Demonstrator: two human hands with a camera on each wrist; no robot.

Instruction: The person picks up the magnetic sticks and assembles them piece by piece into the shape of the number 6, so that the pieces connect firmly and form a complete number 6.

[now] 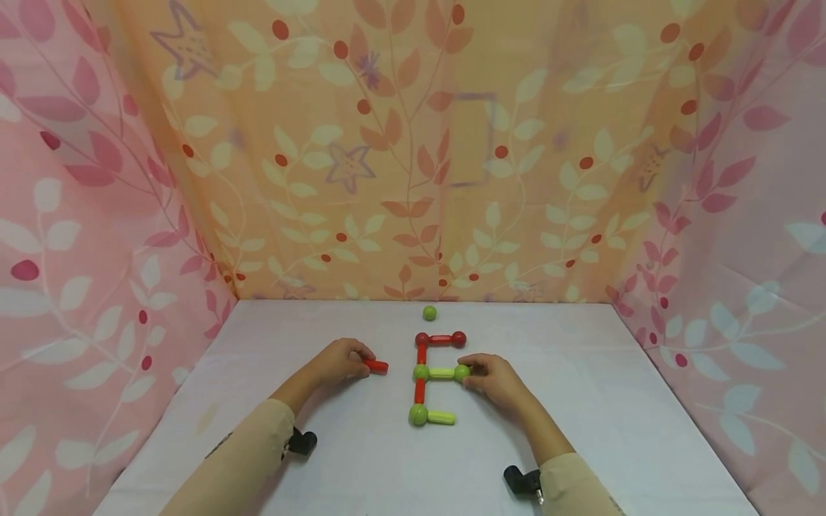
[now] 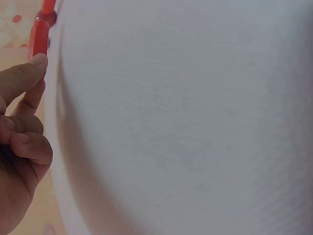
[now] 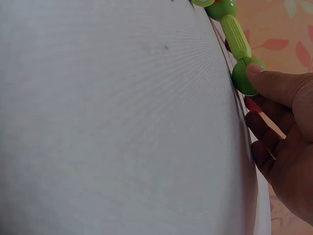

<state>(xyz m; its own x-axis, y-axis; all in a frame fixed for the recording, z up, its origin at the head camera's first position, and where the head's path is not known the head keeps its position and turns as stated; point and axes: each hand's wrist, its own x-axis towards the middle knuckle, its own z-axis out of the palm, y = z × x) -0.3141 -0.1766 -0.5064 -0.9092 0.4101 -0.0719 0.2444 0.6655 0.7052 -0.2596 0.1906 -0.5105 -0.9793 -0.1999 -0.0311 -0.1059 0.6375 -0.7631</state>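
Note:
On the white table lies a joined figure of balls and rods. Its left side runs from a red ball (image 1: 421, 339) through a middle green ball (image 1: 421, 372) to a lower green ball (image 1: 418, 414), linked by red rods (image 1: 420, 391). A red rod (image 1: 441, 340) leads right to another red ball (image 1: 459, 339). My right hand (image 1: 498, 381) pinches the green ball (image 3: 244, 77) ending the middle light-green rod (image 1: 442, 373). The bottom light-green rod (image 1: 442, 418) has a bare right end. Left of the figure, my left hand (image 1: 343, 360) pinches a loose red rod (image 2: 38, 40) between thumb and fingertips.
A single green ball (image 1: 429, 312) sits near the table's back edge, beyond the figure. Patterned cloth hangs behind the table (image 1: 548, 344) and along both sides. A black wrist camera (image 1: 302, 442) sticks out from the left sleeve, another (image 1: 521, 481) from the right.

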